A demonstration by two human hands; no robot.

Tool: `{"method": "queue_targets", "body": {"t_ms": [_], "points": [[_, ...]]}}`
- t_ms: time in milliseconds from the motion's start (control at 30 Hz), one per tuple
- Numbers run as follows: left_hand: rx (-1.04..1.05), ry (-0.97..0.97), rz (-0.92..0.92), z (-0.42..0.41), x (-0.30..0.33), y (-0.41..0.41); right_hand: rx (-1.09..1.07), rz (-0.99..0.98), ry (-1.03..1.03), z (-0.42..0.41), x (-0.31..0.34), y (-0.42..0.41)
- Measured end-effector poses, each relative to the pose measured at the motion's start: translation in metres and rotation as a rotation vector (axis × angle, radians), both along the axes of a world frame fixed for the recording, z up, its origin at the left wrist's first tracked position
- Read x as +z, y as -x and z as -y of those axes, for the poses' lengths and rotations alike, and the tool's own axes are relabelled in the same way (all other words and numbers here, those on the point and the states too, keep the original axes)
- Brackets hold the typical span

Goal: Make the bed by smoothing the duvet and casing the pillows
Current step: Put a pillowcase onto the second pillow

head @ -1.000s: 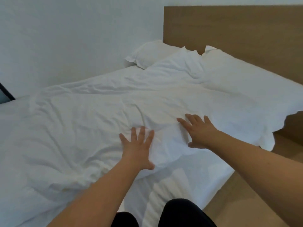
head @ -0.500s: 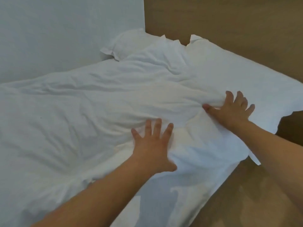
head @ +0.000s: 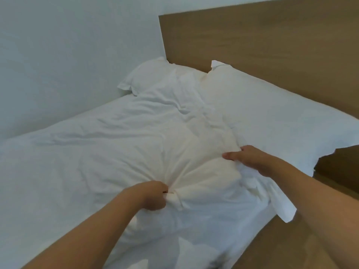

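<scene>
A wrinkled white duvet point(head: 93, 152) covers the bed. My left hand point(head: 153, 196) grips a bunched fold of it near the bed's near edge, and creases fan out from that fist. My right hand point(head: 246, 157) holds the duvet's top edge beside the near pillow, thumb pointing left, fingers tucked into the fabric. Two white cased pillows lie against the headboard: a large near pillow point(head: 275, 117) on the right and a far pillow point(head: 153, 74) in the corner by the wall.
A wooden headboard point(head: 252, 41) runs behind the pillows. A pale wall point(head: 68, 55) borders the bed's far side. Wooden floor point(head: 281, 239) lies to the right of the bed. A loose sheet corner point(head: 285, 208) hangs over the bed's edge.
Both hands were flat with fingers spread on the duvet; now the left has closed on a bunch of fabric and the right has curled into the duvet's edge nearer the pillow.
</scene>
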State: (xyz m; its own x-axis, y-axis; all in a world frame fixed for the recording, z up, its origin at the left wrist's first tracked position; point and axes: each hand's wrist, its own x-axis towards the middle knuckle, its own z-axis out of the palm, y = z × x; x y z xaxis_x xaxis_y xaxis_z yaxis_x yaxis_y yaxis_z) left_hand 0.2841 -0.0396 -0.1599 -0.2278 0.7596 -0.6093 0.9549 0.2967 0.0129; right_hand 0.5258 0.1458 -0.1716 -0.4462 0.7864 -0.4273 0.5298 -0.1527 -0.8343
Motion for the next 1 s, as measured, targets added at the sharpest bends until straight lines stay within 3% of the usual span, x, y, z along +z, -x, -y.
{"method": "queue_targets", "body": {"t_ms": [67, 100, 167, 233, 300, 367, 400, 500, 600, 700, 800, 867, 1000], "points": [[0.101, 0.135, 0.135, -0.009, 0.018, 0.011, 0.022, -0.059, -0.106, -0.002, 0.014, 0.002], [0.145, 0.112, 0.188, -0.016, 0.026, 0.016, 0.041, -0.112, -0.123, -0.002, 0.022, 0.003], [0.113, -0.123, 0.095, -0.036, 0.043, 0.026, 0.094, -0.219, -0.081, -0.003, 0.035, 0.004], [0.008, -0.416, -0.082, -0.059, 0.057, 0.032, 0.162, -0.172, -0.117, 0.001, 0.041, 0.003], [-0.174, -0.55, -0.178, -0.087, 0.071, 0.025, 0.228, 0.057, -0.323, 0.006, 0.042, 0.001], [-0.473, -0.578, -0.289, -0.117, 0.078, 0.007, 0.308, 0.311, -0.672, 0.014, 0.045, -0.002], [-0.612, -0.563, -0.336, -0.131, 0.075, -0.002, 0.334, 0.345, -0.789, 0.016, 0.047, -0.004], [-0.864, -0.457, -0.47, -0.167, 0.058, -0.027, 0.378, 0.285, -0.774, 0.024, 0.049, -0.017], [-1.036, -0.406, -0.501, -0.176, 0.046, -0.038, 0.455, 0.451, -0.68, 0.034, 0.039, -0.028], [-1.157, -0.348, -0.366, -0.156, 0.044, -0.032, 0.512, 0.5, -0.535, 0.051, 0.036, -0.034], [-0.936, -0.421, 0.015, -0.134, 0.059, -0.009, 0.389, 0.3, -0.353, 0.063, 0.048, -0.036], [-0.819, -0.47, 0.147, -0.122, 0.078, 0.005, 0.405, 0.352, -0.364, 0.063, 0.057, -0.034], [-0.796, -0.527, 0.25, -0.102, 0.122, 0.016, 0.581, 0.536, -0.483, 0.047, 0.055, -0.031]]}}
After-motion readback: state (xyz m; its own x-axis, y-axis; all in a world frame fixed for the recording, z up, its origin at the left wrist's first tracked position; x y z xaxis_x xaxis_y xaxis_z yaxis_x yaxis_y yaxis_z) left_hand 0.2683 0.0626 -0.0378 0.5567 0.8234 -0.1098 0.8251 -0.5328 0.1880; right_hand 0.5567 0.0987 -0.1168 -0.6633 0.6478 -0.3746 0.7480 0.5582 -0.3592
